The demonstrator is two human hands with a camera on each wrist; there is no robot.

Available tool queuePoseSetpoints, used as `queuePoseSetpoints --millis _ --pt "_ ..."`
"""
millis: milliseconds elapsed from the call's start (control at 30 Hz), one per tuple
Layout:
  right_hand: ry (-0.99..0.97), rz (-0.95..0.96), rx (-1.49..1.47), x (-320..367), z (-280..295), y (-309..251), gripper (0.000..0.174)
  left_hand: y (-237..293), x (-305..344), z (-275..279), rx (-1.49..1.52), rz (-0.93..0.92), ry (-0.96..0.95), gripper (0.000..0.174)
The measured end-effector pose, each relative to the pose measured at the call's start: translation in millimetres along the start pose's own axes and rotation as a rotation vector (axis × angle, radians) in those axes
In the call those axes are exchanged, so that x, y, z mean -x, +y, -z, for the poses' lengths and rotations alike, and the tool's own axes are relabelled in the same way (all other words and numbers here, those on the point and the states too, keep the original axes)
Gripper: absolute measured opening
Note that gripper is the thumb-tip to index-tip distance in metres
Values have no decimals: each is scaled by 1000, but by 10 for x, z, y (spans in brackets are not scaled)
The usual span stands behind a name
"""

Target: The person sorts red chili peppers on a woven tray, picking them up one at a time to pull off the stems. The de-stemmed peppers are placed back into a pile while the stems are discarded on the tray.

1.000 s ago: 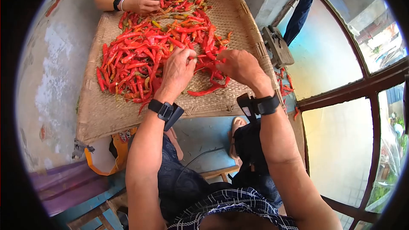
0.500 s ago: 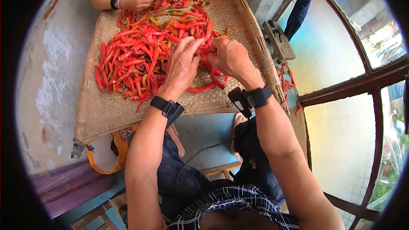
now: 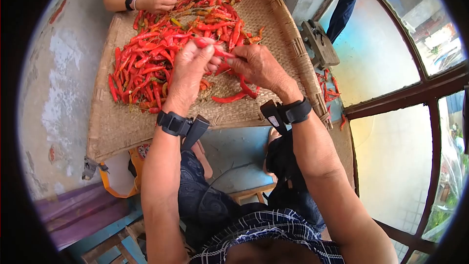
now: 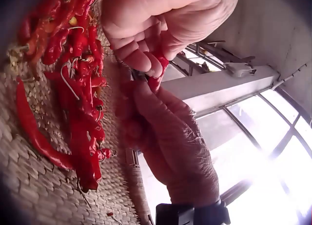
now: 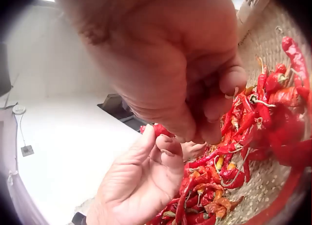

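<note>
A red chili pepper (image 3: 221, 53) is stretched between my two hands above the pile. My left hand (image 3: 190, 68) grips one end between thumb and fingers. At the other end, my right hand (image 3: 264, 68) pinches it with thumb and forefinger. The left wrist view shows the same chili (image 4: 158, 75) coming out of the left fingers to the right thumb. Under and beyond the hands, a heap of red chilies (image 3: 146, 63) lies on a large woven tray (image 3: 117, 132). One long curved chili (image 3: 229, 99) lies below my right hand.
Across the tray, another person's hands (image 3: 156, 3) work at the chilies. A wooden stool (image 3: 320, 49) stands right of the tray by the window, with loose chilies (image 3: 332, 93) below it. A wall (image 3: 58, 93) is on the left.
My hands came together from the pile, and a chili now shows between them. My left fingers have curled around it. The other person's far hand moved right with a chili.
</note>
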State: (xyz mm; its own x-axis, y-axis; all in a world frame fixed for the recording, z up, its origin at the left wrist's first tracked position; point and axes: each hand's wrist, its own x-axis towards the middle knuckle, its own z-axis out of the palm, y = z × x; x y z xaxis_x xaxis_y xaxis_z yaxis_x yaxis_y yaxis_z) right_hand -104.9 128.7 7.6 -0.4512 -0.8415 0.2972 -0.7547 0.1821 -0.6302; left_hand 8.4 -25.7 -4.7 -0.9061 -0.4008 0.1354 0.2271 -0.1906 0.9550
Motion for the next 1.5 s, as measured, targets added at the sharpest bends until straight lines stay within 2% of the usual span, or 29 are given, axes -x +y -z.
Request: queuePoseSetpoints --millis 33,100,133,200,233,300,333,433,467,533,567,600,667,700,733,800,833,900,933,967,1033,1067,1133,1167,1200,1233,1333,1400,1500 --pt "-4 -1 -3 -10 -13 40 18 35 -9 24 -47 -37 96 17" --pt "141 -2 38 -30 -49 141 18 107 -41 195 74 -179 206 16" --pt "145 -7 35 -35 -56 155 18 151 -42 291 123 -218 337 17" --pt "19 -171 230 -40 -81 172 18 253 -46 461 200 -281 487 29" --pt "19 -175 227 -24 -112 177 18 302 -24 511 281 -261 542 35" --pt "-132 -166 419 -8 -189 179 18 411 22 587 408 -217 596 53" --pt "-132 -166 418 -25 -217 181 18 432 38 570 407 -216 597 53" --pt "-161 -185 525 -76 -259 225 17 463 62 507 135 -285 738 50" --pt "-115 -209 464 -101 -224 264 17 448 74 492 131 -284 738 50" --pt "-67 -228 404 -89 -123 291 17 411 91 422 -142 -212 470 42" --pt "-27 -163 262 -54 -53 306 16 341 99 344 -175 -198 404 34" --pt "12 -98 121 -36 -2 300 16 326 113 200 -332 -120 351 34" --pt "9 -125 59 -9 36 267 14 68 98 65 -579 -201 218 43" --pt "17 -67 1 12 46 247 14 30 112 14 -678 -170 121 47" --pt "26 -5 -56 17 55 226 15 4 147 -90 -735 -159 90 42" --pt "18 35 -111 7 63 180 15 -26 144 -147 -1010 -251 -26 32" --pt "5 68 -166 13 63 159 16 -9 151 -179 -1014 -255 -24 32" --pt "64 31 -211 21 83 147 17 55 156 -246 -981 -38 -8 27" --pt "126 -6 -258 0 103 147 18 63 147 -219 -989 -51 -7 27" --pt "141 8 -257 -30 135 154 18 64 122 -162 -962 -92 94 27" --pt "277 -126 -131 -18 148 201 22 158 59 -34 -894 -159 295 26" --pt "280 -131 -138 -10 81 277 22 261 63 55 -842 -161 398 25" --pt "88 -219 295 -38 -44 395 28 340 -4 339 -748 -285 599 35" --pt "102 -215 291 -48 -72 392 28 374 -3 391 -616 -282 658 41" --pt "13 -280 361 -40 -94 311 29 447 25 387 -482 -281 713 49" --pt "-78 -344 429 -26 -112 241 30 463 41 390 -489 -296 710 49" --pt "-87 -322 482 -79 -212 289 34 397 50 430 -229 -230 755 62" --pt "-63 -293 423 -106 -205 314 31 301 46 454 -236 -225 662 59" --pt "-120 -375 466 -118 -135 260 24 228 57 333 -370 -210 510 54"
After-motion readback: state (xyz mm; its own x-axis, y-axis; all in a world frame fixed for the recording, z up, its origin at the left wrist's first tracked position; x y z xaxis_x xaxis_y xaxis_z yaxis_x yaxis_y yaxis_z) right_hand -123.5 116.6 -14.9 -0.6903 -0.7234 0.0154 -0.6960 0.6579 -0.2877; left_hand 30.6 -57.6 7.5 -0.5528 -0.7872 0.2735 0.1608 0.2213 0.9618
